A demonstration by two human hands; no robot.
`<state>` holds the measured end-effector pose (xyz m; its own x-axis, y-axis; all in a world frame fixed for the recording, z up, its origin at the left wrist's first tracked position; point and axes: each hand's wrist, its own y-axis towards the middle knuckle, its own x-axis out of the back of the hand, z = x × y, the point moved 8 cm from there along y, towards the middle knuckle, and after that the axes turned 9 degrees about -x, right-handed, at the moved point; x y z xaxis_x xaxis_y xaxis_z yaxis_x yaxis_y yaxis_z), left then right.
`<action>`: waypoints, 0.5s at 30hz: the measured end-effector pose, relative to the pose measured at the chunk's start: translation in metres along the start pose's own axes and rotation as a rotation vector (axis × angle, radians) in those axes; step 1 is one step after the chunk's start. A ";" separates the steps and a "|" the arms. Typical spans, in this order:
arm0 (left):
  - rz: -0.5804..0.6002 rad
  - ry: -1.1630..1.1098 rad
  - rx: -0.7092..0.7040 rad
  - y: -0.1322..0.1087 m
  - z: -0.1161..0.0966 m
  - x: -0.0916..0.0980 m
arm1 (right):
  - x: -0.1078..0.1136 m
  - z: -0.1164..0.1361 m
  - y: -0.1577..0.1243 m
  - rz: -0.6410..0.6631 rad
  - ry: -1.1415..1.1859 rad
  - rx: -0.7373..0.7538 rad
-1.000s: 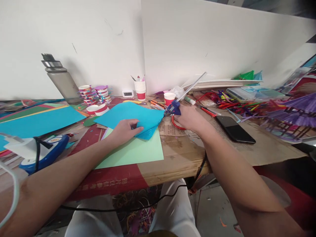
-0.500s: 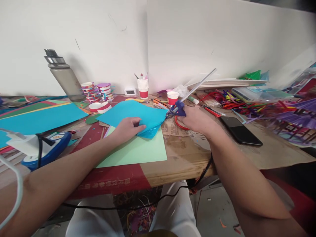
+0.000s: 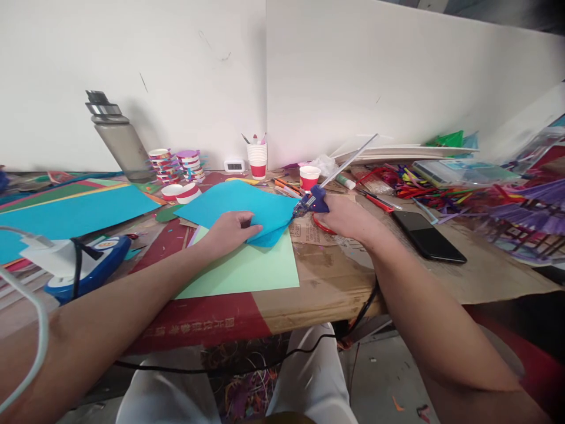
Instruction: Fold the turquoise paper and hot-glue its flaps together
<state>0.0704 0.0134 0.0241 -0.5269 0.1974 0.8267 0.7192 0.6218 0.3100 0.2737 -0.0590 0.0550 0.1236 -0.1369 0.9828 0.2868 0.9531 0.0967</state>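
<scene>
My left hand [image 3: 232, 227] presses on a folded blue paper sheet [image 3: 238, 206], its fingers curled over the fold. Under that sheet lies a light green paper sheet [image 3: 247, 268] on the table. My right hand [image 3: 346, 215] grips a blue glue gun [image 3: 312, 202] with a clear glue stick [image 3: 351, 160] poking up from its back. The gun's nozzle touches the right corner of the blue paper. A black cord runs from the gun down over the table edge.
A black phone [image 3: 426, 235] lies to the right of my right hand. Red-and-white paper cups [image 3: 309, 175], a grey bottle [image 3: 119, 138], a large blue sheet [image 3: 66, 215], a blue-and-white device [image 3: 83, 265] and a heap of coloured sticks [image 3: 441, 185] crowd the table.
The blue paper's lower flap has been pressed flatter under my left hand. The glue gun stays at the paper's right corner; the view shifted slightly.
</scene>
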 end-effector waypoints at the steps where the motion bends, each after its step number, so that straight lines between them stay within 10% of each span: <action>1: 0.002 0.001 -0.001 0.000 0.000 0.000 | 0.000 0.001 -0.001 0.007 0.007 0.007; 15: 0.006 -0.006 -0.008 -0.002 -0.001 0.000 | 0.004 0.001 -0.008 0.090 0.029 0.039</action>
<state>0.0694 0.0112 0.0246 -0.5254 0.2053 0.8257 0.7261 0.6142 0.3092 0.2710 -0.0666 0.0588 0.1749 -0.0573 0.9829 0.2357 0.9717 0.0148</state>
